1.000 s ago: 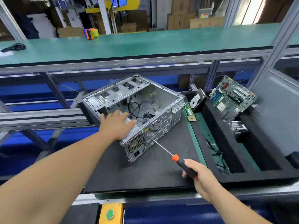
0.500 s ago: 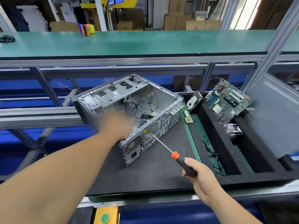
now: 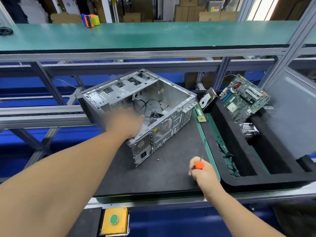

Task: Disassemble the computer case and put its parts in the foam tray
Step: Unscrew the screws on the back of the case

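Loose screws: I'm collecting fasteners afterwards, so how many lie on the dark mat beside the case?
1. A small screw lies on the mat just right of the computer case's near corner. Others may be hidden under the case or arms.

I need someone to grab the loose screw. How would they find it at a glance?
Start at the open computer case on the dark mat. Just off its near corner, right of the power socket, lies the screw. It is the only small silver speck alone on the bare mat.

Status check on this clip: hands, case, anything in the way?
Left hand blurred, on open grey metal computer case. Right hand grips orange-collared screwdriver. Loose screw on mat beside case.
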